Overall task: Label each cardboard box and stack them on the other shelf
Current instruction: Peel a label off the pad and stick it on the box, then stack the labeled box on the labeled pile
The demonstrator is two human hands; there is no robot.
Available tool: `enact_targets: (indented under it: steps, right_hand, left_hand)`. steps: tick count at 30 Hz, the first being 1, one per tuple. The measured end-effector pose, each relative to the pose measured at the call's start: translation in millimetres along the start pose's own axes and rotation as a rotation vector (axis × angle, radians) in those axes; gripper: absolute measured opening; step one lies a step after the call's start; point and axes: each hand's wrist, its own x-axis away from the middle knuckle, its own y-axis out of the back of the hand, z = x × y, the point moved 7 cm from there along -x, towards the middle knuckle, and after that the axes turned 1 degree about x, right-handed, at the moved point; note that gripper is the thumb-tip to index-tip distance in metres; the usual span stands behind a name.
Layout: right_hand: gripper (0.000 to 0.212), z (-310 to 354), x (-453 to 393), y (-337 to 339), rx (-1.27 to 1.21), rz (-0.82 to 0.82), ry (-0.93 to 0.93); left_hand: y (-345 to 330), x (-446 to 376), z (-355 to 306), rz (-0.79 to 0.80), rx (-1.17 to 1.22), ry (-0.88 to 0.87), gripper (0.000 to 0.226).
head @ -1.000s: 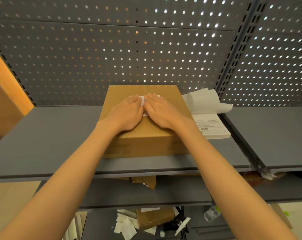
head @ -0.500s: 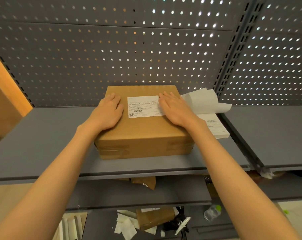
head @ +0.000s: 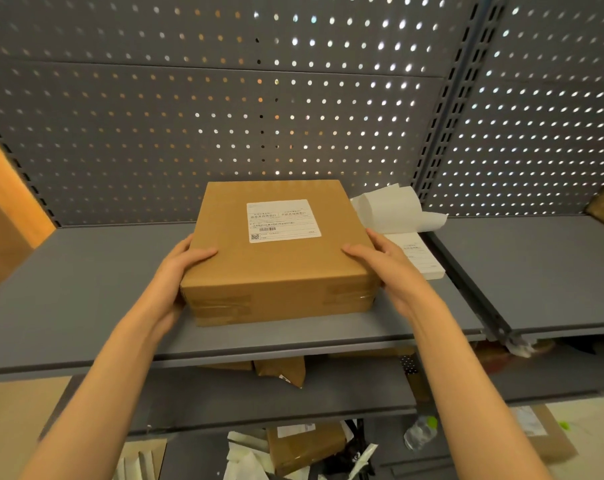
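A flat brown cardboard box (head: 276, 268) lies on the grey shelf (head: 86, 289), with a white printed label (head: 282, 220) stuck on its top. My left hand (head: 179, 271) grips the box's left side, thumb on the top face. My right hand (head: 385, 263) grips the right side the same way. A stack of white labels (head: 420, 254) lies just right of the box, partly behind my right hand, with curled backing paper (head: 394, 207) on it.
A perforated grey back panel (head: 224, 116) rises behind the shelf. A second grey shelf (head: 536, 271) adjoins on the right, past an upright post (head: 446, 133). Lower shelves hold a cardboard box (head: 304, 445), paper scraps and a plastic bottle (head: 420, 433). Brown cardboard (head: 2, 237) stands at far left.
My hands slid apart off the label, from the box's top to its left and right sides, and now grip it. The box has shifted slightly toward me.
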Motion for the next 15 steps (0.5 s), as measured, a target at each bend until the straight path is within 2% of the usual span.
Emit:
enact_targets:
  steps: [5, 9, 15]
  right_hand:
    - [0.044, -8.1, 3.3, -1.3, -0.113, -0.033, 0.025]
    - [0.050, 2.6, 10.2, -0.3, -0.145, -0.091, 0.094]
    - [0.032, 38.0, 33.7, 12.2, -0.164, -0.140, 0.259]
  left_hand:
    - [-2.0, 4.2, -1.5, -0.007, 0.067, -0.055, 0.036]
    - [-0.6, 5.1, -12.5, -0.020, 0.125, -0.136, 0.038]
    - [-9.6, 17.2, -45.8, 0.028, 0.153, -0.297, 0.039]
